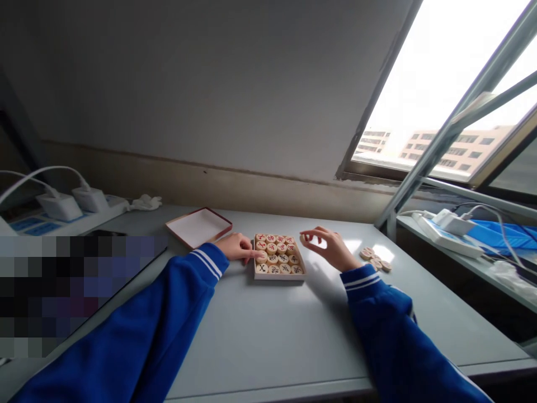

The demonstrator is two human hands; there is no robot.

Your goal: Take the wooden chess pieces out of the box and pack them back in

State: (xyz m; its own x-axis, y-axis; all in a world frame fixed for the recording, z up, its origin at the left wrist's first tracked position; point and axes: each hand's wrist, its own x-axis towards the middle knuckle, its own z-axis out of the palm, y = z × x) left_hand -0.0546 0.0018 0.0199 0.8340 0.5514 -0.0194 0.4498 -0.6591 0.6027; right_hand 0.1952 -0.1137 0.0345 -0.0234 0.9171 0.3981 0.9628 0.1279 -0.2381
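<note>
A shallow open box [280, 277] sits on the desk, filled with rows of round wooden xiangqi pieces [284, 258], red characters in the far rows and black in the near ones. My left hand [237, 247] is at the box's left side, fingers curled against the wall and the thumb reaching over the rim onto a piece. Just beyond the right wall, my right hand [329, 246] pinches a single xiangqi piece [302, 239] between thumb and fingertips. Several loose xiangqi pieces [376, 260] lie in a small cluster to the right of that hand.
The box lid [200, 226] lies inside up, behind my left forearm. A power strip [100, 215] with white plugs stands at the far left, near a blurred-out flat object [75, 296]. Metal frame bars [413, 182] and a shelf with another power strip [447, 232] border the right side.
</note>
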